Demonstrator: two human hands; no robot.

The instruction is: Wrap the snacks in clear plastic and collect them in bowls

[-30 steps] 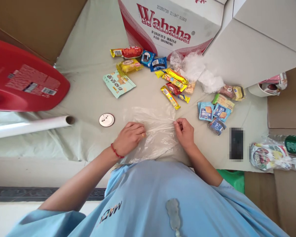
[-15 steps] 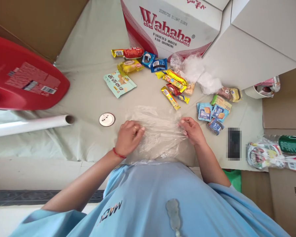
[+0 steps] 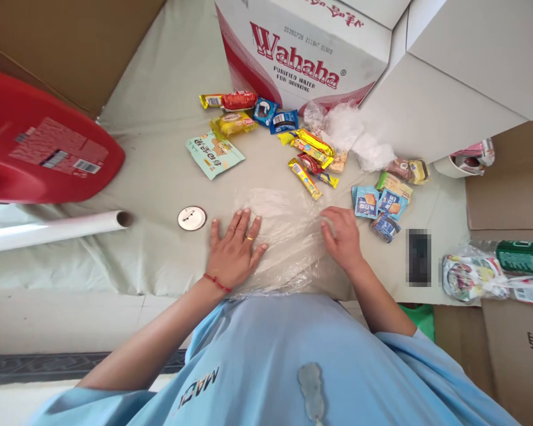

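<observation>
A clear plastic bag lies spread on the cloth-covered table in front of my body. My left hand rests flat with fingers spread on the bag's left edge, holding nothing. At the bag's right edge, my right hand touches the film with its fingers loosely bent and apart from the thumb. A round pin badge lies back-up to the left of my left hand. Beyond the bag are small yellow snack packets, and blue biscuit packets lie just past my right hand.
A Wahaha carton stands at the back. On the left are a red container and a white roll. A mint-green pouch, crumpled clear plastic, a white cup and a green-labelled bottle also lie about.
My left hand has opened from a loose curl and flattened onto the bag. My right hand's pinch on the bag's edge has loosened. The bag lies flatter.
</observation>
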